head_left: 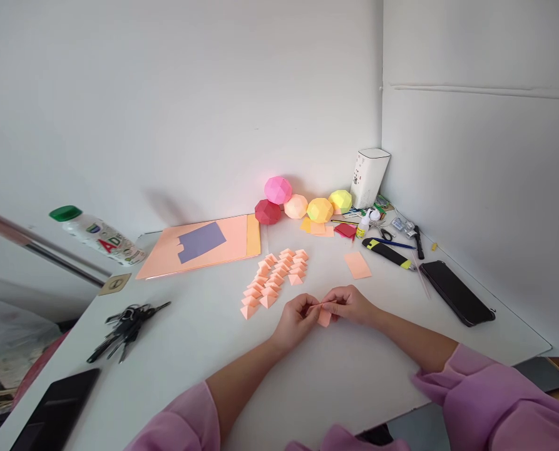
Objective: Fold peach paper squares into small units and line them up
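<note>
Between my two hands is a small peach paper piece [325,317], partly covered by the fingers. My left hand [296,318] pinches its left side, and my right hand [350,305] pinches it from the right, with the fingertips of both hands close together. Rows of folded peach paper pieces [268,291] stand on the white table [189,363] just beyond my left hand. A flat peach paper rectangle [357,265] lies past my right hand.
Faceted paper balls [320,210] line the wall. Peach sheets [166,254] with a purple piece [201,242] lie back left, near a bottle [101,237] and keys [126,326]. A glue bottle [364,224], a cutter [388,253] and a black phone [456,292] are at right.
</note>
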Tool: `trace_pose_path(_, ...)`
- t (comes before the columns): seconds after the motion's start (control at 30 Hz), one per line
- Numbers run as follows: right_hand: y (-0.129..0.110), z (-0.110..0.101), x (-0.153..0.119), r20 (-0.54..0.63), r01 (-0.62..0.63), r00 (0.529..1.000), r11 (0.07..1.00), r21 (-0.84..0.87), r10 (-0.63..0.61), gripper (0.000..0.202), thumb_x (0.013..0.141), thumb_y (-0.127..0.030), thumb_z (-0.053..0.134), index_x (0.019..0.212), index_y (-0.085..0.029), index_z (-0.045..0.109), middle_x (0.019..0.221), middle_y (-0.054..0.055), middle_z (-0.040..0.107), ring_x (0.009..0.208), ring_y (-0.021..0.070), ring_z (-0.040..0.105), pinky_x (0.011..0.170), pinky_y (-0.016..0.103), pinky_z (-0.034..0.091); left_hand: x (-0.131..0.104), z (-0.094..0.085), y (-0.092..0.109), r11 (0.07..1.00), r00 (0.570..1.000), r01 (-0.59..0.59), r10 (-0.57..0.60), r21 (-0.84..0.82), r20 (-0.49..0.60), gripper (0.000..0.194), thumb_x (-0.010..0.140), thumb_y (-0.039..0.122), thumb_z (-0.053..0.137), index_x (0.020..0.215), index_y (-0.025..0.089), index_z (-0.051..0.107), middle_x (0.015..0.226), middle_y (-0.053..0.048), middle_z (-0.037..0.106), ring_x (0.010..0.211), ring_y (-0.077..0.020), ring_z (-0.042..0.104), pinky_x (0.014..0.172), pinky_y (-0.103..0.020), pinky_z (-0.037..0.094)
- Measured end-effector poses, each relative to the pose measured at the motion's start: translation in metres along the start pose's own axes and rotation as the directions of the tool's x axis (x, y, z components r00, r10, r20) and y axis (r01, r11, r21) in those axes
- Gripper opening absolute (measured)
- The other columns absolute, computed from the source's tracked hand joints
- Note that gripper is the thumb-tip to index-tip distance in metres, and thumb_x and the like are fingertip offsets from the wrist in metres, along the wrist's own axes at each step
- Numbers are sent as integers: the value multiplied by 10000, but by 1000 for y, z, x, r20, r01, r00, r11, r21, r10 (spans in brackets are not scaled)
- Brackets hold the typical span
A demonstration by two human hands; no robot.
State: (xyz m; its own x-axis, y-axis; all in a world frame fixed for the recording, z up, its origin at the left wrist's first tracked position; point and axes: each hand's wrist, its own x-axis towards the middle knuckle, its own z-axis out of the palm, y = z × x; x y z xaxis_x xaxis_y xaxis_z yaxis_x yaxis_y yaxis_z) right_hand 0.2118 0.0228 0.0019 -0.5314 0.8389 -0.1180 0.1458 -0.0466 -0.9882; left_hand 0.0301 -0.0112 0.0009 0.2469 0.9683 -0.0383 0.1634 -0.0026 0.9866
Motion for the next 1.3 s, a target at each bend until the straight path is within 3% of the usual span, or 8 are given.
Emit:
trace_pose_path(0.2,0,0,-1,25,51,998,998,-30,-50,228,774,-361,645,784,-135,680,673,32,658,548,122,599,518,235,481,-2,1,-2,999,998,-51,52,11,-37,188,784,329,552,683,172,524,600,11,555,547,-111,497,507,-220,374)
trace_pose_path(0.37,2,0,0,10,80,997,997,15,-81,203,772,-339,644,752,-138,663,647,24,641,533,122,590,514,240,477,-2,-1,1,995,994,-96,95,-7,-60,152,809,309,530,735,178,548,724,-26,617,679,-148,574,624,-265,452)
trace_pose_path(0.67,-2,8,-3,-59,102,992,985,-140,-111,62,743,-191,576,695,-152,579,549,-16,565,484,104,525,443,202,385,-1,0,3,960,980,-177,193,217,-55,106,793,238,515,730,182,579,761,-47,616,748,-174,558,690,-303,457)
trace_pose_path(0.83,-3,5,-3,-112,115,985,981,-157,-133,52,696,-166,568,645,-157,559,554,-18,557,495,111,536,461,214,401,-3,-1,3,987,990,-111,120,113,-72,83,760,235,539,706,175,554,703,-23,568,667,-143,522,607,-255,433)
trace_pose_path(1.03,-3,-3,-1,-165,94,981,995,-47,-100,50,694,-203,578,670,-176,543,596,-6,590,508,115,533,498,242,448,-1,-4,5,998,995,-20,15,-55,-96,111,736,256,554,681,167,515,654,7,509,598,-110,468,540,-214,383)
trace_pose_path(1.3,-3,-2,-2,-117,100,987,993,-68,-107,53,716,-185,571,677,-173,538,591,-12,586,498,105,527,494,231,428,-2,-3,9,998,999,14,-16,-54,-28,135,734,292,565,684,171,535,615,15,515,542,-105,449,504,-217,356)
